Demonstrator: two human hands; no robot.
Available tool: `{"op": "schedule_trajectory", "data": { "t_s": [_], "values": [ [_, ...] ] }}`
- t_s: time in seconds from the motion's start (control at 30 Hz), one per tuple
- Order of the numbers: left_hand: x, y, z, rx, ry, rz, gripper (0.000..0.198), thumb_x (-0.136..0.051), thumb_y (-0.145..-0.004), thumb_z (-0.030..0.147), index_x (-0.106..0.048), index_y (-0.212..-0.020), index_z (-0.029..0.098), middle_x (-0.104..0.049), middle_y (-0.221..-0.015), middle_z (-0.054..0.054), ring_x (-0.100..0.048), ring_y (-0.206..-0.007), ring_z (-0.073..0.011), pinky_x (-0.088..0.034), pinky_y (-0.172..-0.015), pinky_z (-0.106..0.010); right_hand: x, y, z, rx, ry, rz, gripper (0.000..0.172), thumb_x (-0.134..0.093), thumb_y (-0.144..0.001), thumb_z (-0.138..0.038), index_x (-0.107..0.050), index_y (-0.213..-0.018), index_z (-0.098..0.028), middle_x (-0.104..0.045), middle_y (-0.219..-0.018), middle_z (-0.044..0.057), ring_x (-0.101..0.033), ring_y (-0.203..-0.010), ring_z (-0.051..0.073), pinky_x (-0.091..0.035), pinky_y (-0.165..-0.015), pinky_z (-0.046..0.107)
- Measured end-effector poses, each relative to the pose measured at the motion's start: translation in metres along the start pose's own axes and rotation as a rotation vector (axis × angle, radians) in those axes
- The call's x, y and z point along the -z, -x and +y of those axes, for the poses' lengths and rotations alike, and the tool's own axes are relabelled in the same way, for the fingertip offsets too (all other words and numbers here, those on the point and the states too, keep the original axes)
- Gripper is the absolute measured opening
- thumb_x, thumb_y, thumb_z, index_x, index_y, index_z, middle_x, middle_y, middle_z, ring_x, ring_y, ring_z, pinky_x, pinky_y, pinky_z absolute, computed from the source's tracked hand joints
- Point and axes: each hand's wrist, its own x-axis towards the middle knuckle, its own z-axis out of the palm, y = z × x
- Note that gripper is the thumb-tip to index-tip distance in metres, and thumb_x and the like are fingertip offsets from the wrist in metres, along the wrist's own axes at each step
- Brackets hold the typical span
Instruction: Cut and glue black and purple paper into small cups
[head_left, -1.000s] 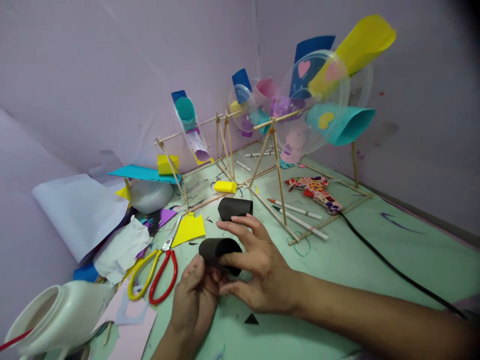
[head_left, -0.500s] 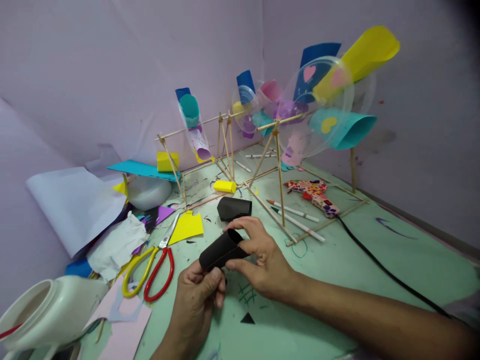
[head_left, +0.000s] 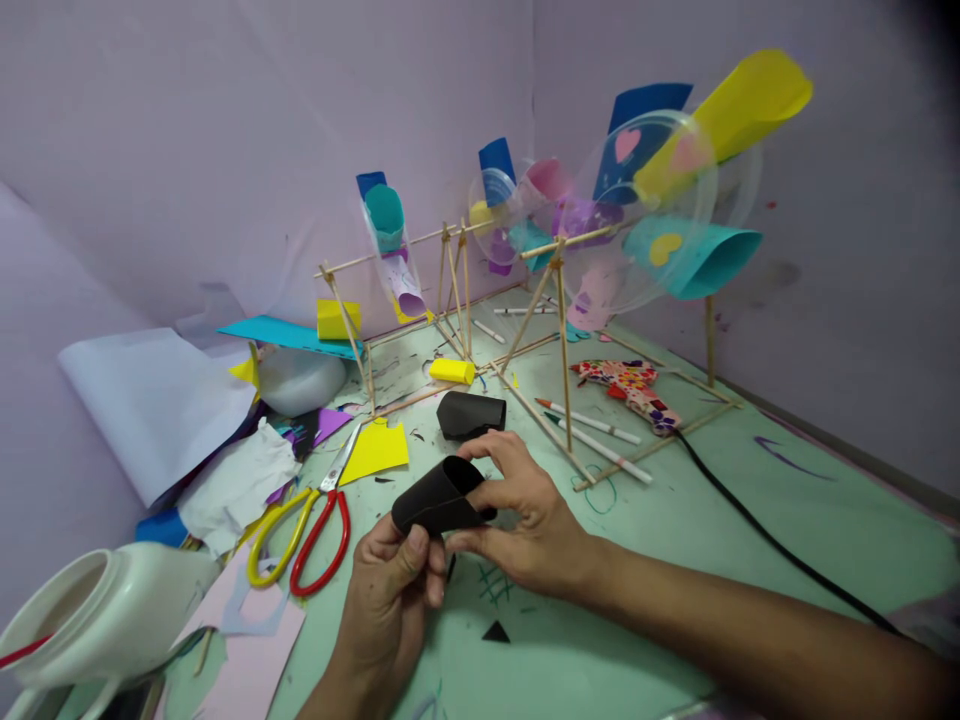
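A rolled black paper tube (head_left: pixel 431 497) is held between both hands above the table. My left hand (head_left: pixel 397 575) pinches its lower left end, thumb in front. My right hand (head_left: pixel 517 505) grips the right end, with fingers at the tube's opening and the thumb beneath. Just behind lies a second black paper tube (head_left: pixel 471 414), resting on the table. Below the hands is a small black paper triangle (head_left: pixel 496 632). Scissors (head_left: pixel 322 510) with one yellow and one red handle lie open to the left, touching a yellow paper scrap (head_left: pixel 377 450).
Stick frames (head_left: pixel 564 345) carrying clear discs with coloured paper tubes stand behind. A patterned glue gun (head_left: pixel 630 392) with a black cord (head_left: pixel 757 525) lies right, near white markers (head_left: pixel 596 447). Paper scraps (head_left: pixel 240 480) and a white plastic container (head_left: pixel 127 610) crowd the left.
The black tube has shifted slightly left and its right opening looks wider. My right thumb has slid a little lower along it. The view has shifted slightly.
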Motion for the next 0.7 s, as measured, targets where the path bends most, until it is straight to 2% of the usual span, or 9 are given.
{"op": "schedule_trajectory", "data": {
  "t_s": [0.13,0.27,0.37,0.43,0.6,0.7],
  "values": [
    [0.0005,0.0002,-0.0015,0.025,0.005,0.006,0.025,-0.079,-0.057,0.029,-0.061,-0.065,0.013,-0.057,-0.046,0.003,-0.045,-0.032,-0.0033,-0.03,-0.032,-0.011,0.0012,-0.0003,0.0014,0.018,-0.007,-0.028,0.009,-0.066,-0.067,-0.017,-0.071,-0.074,-0.02,-0.057,-0.098,0.006,-0.051,-0.096,0.023,-0.035,-0.091,0.044],
    [-0.0013,-0.0001,-0.0047,0.027,-0.014,-0.019,0.026,-0.076,-0.061,0.032,-0.061,-0.064,0.012,-0.061,-0.053,0.0,-0.047,-0.032,-0.0037,-0.03,-0.032,-0.012,0.0031,0.0,0.0011,0.0,-0.039,-0.022,0.009,-0.065,-0.066,-0.012,-0.07,-0.069,-0.019,-0.056,-0.097,0.006,-0.052,-0.096,0.022,-0.033,-0.093,0.044],
    [-0.0009,-0.0011,-0.005,0.011,0.0,-0.025,0.027,-0.077,-0.06,0.033,-0.061,-0.062,0.011,-0.062,-0.053,0.0,-0.046,-0.031,-0.0023,-0.029,-0.033,-0.011,0.0021,-0.0001,0.0019,-0.012,-0.038,0.004,0.003,-0.07,-0.065,-0.016,-0.069,-0.065,-0.019,-0.058,-0.097,0.007,-0.053,-0.095,0.022,-0.037,-0.089,0.042],
    [0.001,-0.0016,-0.0045,0.011,0.028,-0.018,0.026,-0.078,-0.059,0.032,-0.062,-0.061,0.011,-0.062,-0.051,0.0,-0.045,-0.032,-0.0014,-0.031,-0.036,-0.011,0.0007,-0.0005,0.002,0.007,-0.029,0.021,0.005,-0.073,-0.064,-0.02,-0.068,-0.063,-0.019,-0.059,-0.097,0.006,-0.053,-0.093,0.022,-0.038,-0.087,0.041],
    [0.0048,-0.0004,-0.0009,0.042,0.075,-0.058,0.025,-0.08,-0.055,0.03,-0.063,-0.059,0.012,-0.057,-0.044,0.001,-0.042,-0.032,-0.0029,-0.033,-0.036,-0.014,0.0014,-0.0021,-0.0006,0.124,-0.039,-0.009,0.006,-0.071,-0.067,-0.022,-0.066,-0.063,-0.021,-0.059,-0.084,0.002,-0.056,-0.082,0.017,-0.035,-0.093,0.043],
    [0.0033,0.0005,0.0041,0.053,0.08,-0.066,0.023,-0.079,-0.056,0.028,-0.063,-0.059,0.013,-0.058,-0.046,0.001,-0.042,-0.032,-0.0034,-0.034,-0.035,-0.015,0.0061,-0.0027,0.0001,0.164,-0.034,0.014,0.011,-0.073,-0.066,-0.027,-0.064,-0.064,-0.021,-0.058,-0.087,0.003,-0.057,-0.085,0.018,-0.035,-0.094,0.043]
  ]
}}
